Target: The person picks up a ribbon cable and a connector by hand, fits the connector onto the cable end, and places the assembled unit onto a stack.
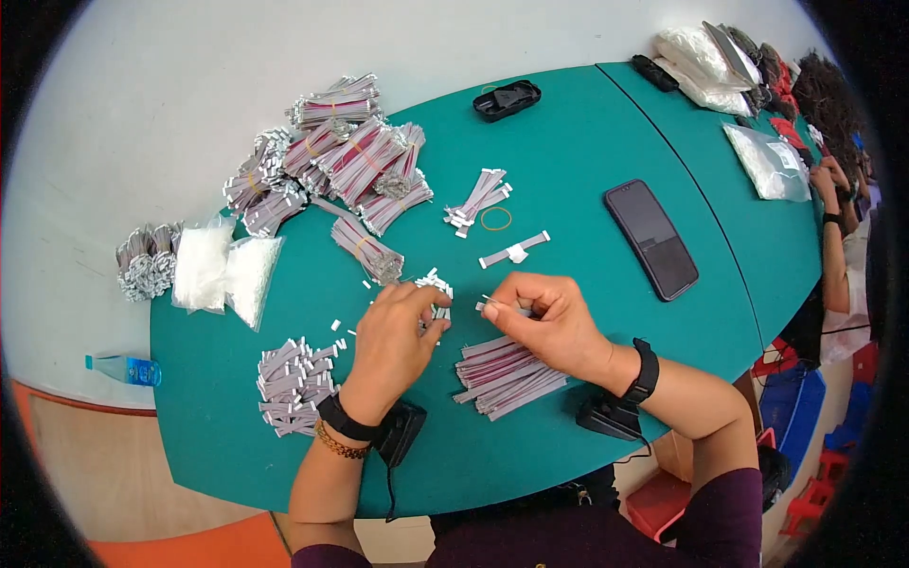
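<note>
Hands at the green table's [587, 170] centre: left hand [398, 331] clamps a small bunch of grey strips [436, 284], right hand [549, 317] pinches a single strip [502, 305] just beside it. Clear bags [227, 270] of white pieces lie far left; banded strip bundles [350, 151] pile behind.

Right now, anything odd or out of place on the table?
Mostly orderly. A few small white bits lie scattered loose on the green table by the left hand, and a lone rubber band sits apart from the bundles. No damage visible.
</note>
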